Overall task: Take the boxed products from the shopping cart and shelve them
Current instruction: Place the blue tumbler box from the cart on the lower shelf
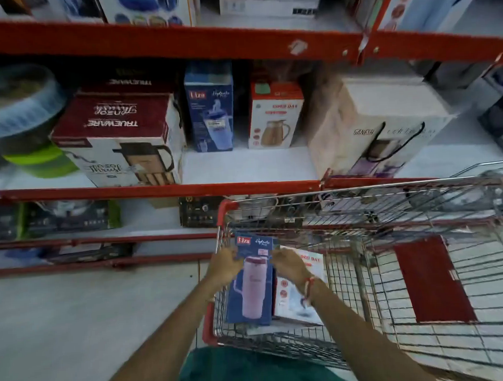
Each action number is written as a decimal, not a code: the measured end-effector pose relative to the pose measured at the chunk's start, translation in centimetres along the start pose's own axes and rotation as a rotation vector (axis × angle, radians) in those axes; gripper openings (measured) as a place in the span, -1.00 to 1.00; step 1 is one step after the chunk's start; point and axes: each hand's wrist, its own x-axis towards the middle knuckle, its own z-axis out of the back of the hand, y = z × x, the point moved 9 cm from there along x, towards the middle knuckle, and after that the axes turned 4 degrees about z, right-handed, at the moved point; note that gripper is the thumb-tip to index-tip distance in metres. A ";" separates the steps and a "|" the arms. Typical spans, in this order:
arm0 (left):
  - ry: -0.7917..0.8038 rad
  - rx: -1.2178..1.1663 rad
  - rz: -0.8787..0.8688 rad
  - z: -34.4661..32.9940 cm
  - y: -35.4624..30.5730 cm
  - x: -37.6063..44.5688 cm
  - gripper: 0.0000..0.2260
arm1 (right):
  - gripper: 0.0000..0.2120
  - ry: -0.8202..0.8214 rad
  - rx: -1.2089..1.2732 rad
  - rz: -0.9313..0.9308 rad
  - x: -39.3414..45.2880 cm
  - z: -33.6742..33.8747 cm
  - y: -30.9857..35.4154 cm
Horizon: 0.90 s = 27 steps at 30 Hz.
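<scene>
We see the left hand (223, 264) and right hand (289, 265) gripping the sides of a blue box (251, 289) inside the shopping cart (365, 271), below the red shelf (163, 190).

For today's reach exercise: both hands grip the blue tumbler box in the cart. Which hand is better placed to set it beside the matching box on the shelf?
Probably the left hand. It holds the blue box's left edge, and the matching box stands up and left of the cart. The right hand would cross over.
</scene>
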 end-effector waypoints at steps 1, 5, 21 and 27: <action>0.055 0.017 0.063 -1.5 1.5 0.2 -0.77 | -0.70 0.031 -0.053 -0.026 0.5 -1.0 -1.1; 0.187 0.030 0.227 -5.3 5.8 0.7 -0.80 | -0.66 0.025 0.028 -0.162 0.3 -4.1 -4.6; 0.035 -0.467 -0.024 3.1 2.0 -3.4 -0.63 | -0.57 -0.013 0.366 0.103 -5.8 2.7 5.3; -0.144 -0.422 -0.110 8.1 -1.6 -3.3 -0.67 | -0.54 -0.159 0.284 0.311 -5.4 5.2 10.6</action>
